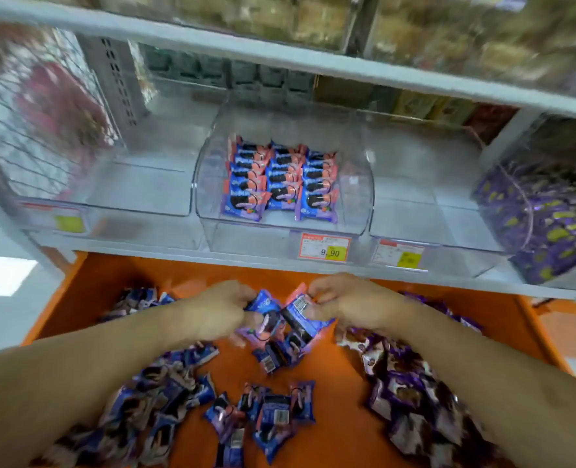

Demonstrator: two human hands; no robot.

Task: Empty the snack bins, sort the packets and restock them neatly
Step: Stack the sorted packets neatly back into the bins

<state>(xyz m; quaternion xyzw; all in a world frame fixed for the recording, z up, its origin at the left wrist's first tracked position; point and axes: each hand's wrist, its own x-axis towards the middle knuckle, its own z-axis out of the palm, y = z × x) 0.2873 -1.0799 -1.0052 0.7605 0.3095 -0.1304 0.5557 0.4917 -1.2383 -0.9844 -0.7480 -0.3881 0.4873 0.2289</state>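
The clear middle bin [212,184] holds three neat rows of packets [281,180]. Over the orange tray [87,292], the left hand [219,310] and the right hand [347,304] each pinch a blue packet [301,314].

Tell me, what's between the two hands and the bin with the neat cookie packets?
In the head view, bare orange tray, then the shelf's front edge with a 9.90 price tag.

On the shelf [279,255] stands a row of clear bins; the middle bin [357,184] holds cookie packets [281,180] laid in three rows, with a price tag [324,247] on its front. The bin to its right [529,211] is heaped with packets. Below and in front lies the surface [340,420], with loose packets in piles at left [158,393], middle [266,413] and right [404,390]. Both hands, left [219,309] and right [350,302], hold packets over its far part.
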